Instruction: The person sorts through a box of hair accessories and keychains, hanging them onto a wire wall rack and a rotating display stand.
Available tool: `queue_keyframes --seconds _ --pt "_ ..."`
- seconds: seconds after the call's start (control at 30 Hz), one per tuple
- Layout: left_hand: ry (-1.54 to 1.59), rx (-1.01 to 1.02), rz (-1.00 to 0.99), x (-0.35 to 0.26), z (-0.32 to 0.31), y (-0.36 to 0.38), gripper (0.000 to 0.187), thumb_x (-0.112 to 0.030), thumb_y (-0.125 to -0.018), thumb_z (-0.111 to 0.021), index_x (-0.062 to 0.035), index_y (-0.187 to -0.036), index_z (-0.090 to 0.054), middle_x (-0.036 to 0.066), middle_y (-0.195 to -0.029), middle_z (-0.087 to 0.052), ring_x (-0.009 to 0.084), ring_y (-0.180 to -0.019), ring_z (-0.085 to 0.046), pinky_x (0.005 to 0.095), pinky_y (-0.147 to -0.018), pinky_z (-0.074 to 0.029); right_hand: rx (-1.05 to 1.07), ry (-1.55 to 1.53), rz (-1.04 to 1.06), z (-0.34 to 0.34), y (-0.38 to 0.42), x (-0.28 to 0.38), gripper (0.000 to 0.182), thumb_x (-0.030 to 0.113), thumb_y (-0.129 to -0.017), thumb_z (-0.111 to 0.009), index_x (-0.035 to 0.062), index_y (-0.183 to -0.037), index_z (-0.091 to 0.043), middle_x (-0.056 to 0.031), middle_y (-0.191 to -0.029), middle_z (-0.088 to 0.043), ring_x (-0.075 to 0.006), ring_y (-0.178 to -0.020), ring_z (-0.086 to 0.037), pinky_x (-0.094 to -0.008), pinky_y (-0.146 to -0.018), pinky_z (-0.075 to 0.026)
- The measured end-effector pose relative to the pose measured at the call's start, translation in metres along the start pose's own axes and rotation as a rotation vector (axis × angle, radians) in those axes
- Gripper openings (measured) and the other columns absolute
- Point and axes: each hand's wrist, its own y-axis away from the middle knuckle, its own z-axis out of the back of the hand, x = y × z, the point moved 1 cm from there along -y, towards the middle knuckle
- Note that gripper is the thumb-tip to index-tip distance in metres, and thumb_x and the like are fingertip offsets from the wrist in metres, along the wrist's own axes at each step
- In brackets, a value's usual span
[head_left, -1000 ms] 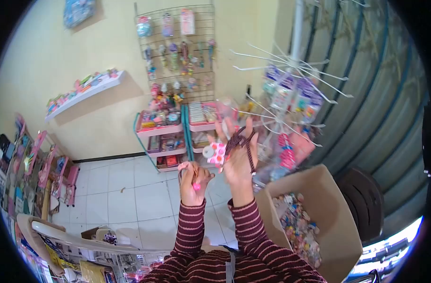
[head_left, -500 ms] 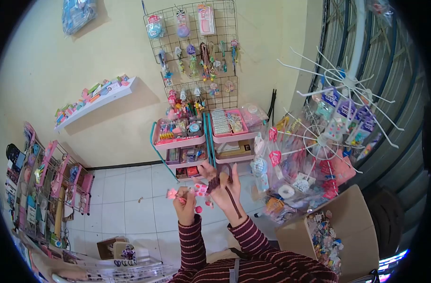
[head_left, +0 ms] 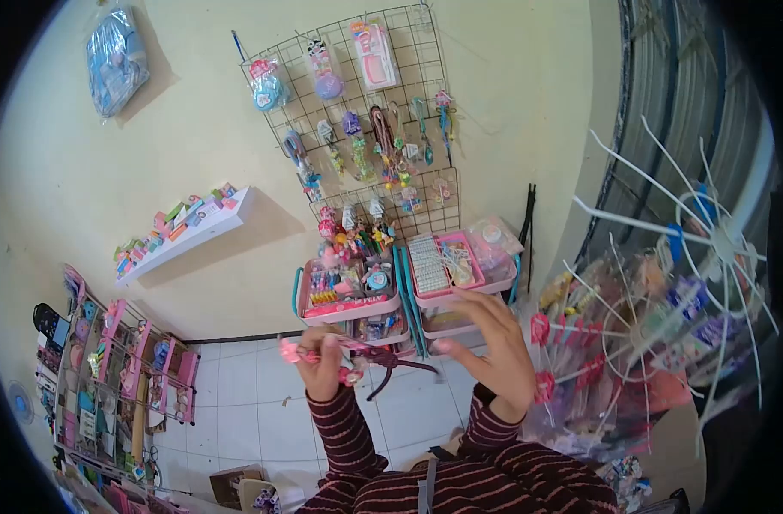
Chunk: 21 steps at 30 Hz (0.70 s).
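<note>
My left hand (head_left: 321,370) is closed on a dark cord strap (head_left: 396,361) with pink charms. Pink pieces show on both sides of that hand, and the cord's loose ends stick out to the right over the floor. My right hand (head_left: 493,355) is apart from the strap, its fingers spread and nothing in them. Beyond both hands stand two pink trolleys; the left trolley (head_left: 357,310) holds pens and small goods, the right trolley (head_left: 494,281) a pink tray and plastic packets.
A wire grid (head_left: 349,190) with hanging straps and packs is on the wall. To the right, a white spinning rack (head_left: 724,244) carries bagged items, its prongs reaching outward. A white shelf (head_left: 194,230) and a pink-edged display rack (head_left: 122,360) are at left.
My right hand has let go of the dark cord and moved right, opening. The strap now hangs from my left hand alone. The view has shifted, with the spinning rack farther right.
</note>
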Motion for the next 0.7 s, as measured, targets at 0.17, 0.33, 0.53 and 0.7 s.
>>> queue_keyframes --seconds 0.17,0.33,0.53,0.7 --pt "-0.035 0.119 0.216 0.044 -0.02 -0.014 0.002 -0.001 -0.076 -0.048 0.0 -0.076 -0.049 0.004 -0.068 -0.048 0.0084 -0.06 -0.043 0.0214 -0.057 -0.035 0.096 -0.604 -0.048 -0.061 -0.037 -0.034 0.021 0.015 -0.076 -0.052 0.001 -0.092 -0.052 -0.0115 -0.091 -0.055 -0.0203 -0.078 -0.052 -0.0265 -0.066 -0.04" --pt "-0.196 0.122 0.165 0.086 -0.021 -0.038 0.005 -0.004 -0.077 -0.049 -0.0004 -0.074 -0.05 0.003 -0.068 -0.048 0.0085 -0.061 -0.043 0.0209 -0.056 -0.034 0.423 -0.778 -0.276 -0.121 -0.056 -0.075 0.027 0.025 -0.083 -0.044 -0.0011 -0.088 -0.049 -0.003 -0.073 -0.048 -0.0086 -0.067 -0.042 -0.0225 -0.062 -0.037" --pt "-0.014 0.213 0.245 0.139 -0.033 -0.089 0.008 -0.008 -0.081 -0.046 -0.0017 -0.076 -0.048 0.001 -0.061 -0.046 0.0048 -0.049 -0.039 0.0182 -0.045 -0.031 0.443 -0.911 -0.34 -0.147 -0.087 -0.122 0.031 0.028 -0.082 -0.047 -0.0008 -0.093 -0.046 -0.0049 -0.072 -0.052 -0.0091 -0.067 -0.047 -0.0223 -0.063 -0.038" --pt "0.118 0.224 0.287 0.187 -0.037 -0.138 0.01 -0.01 -0.082 -0.044 -0.0016 -0.078 -0.047 -0.002 -0.054 -0.041 0.0027 -0.044 -0.034 0.016 -0.04 -0.026 0.323 -0.616 -0.265 -0.17 -0.13 -0.156 0.022 0.014 -0.077 -0.054 -0.0007 -0.093 -0.048 -0.0012 -0.074 -0.05 -0.0065 -0.066 -0.048 -0.0195 -0.056 -0.039"
